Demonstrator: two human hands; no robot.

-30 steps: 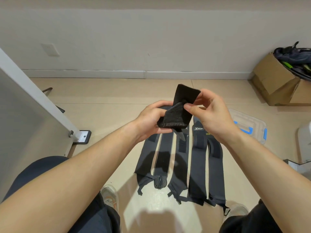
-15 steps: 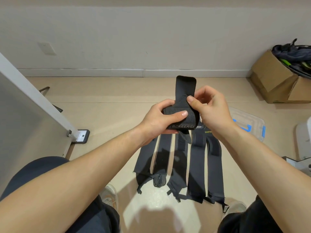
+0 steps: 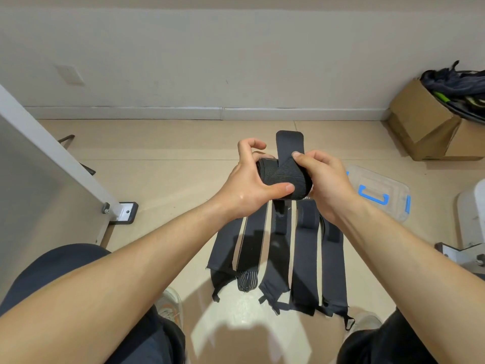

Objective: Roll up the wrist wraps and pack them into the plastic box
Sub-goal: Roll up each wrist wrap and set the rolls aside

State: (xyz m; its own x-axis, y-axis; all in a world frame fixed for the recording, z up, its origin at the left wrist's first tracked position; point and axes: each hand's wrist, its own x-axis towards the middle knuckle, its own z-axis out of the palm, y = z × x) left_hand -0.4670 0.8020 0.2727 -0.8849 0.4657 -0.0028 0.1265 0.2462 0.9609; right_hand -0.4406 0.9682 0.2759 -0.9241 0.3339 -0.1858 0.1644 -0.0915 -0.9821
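A black wrist wrap (image 3: pixel 284 177) is held in the air between both hands, mostly wound into a roll, with its flat tail end sticking up toward the wall. My left hand (image 3: pixel 248 183) grips the roll's left side, thumb across its lower edge. My right hand (image 3: pixel 321 179) holds the right side, one finger pressing the tail onto the roll. Several flat black wrist wraps (image 3: pixel 280 256) lie side by side on the floor below. The clear plastic box (image 3: pixel 380 193) with blue latches sits closed on the floor to the right.
A cardboard box (image 3: pixel 430 127) with dark gear stands by the wall at the far right. A white panel with a metal foot (image 3: pixel 123 211) leans at the left. A white object (image 3: pixel 472 214) is at the right edge. My shoes and knees are at the bottom.
The roll has turned further and grown thicker, and the free tail is shorter. Both hands have shifted their grip around it; the left fingers have lifted off the top.
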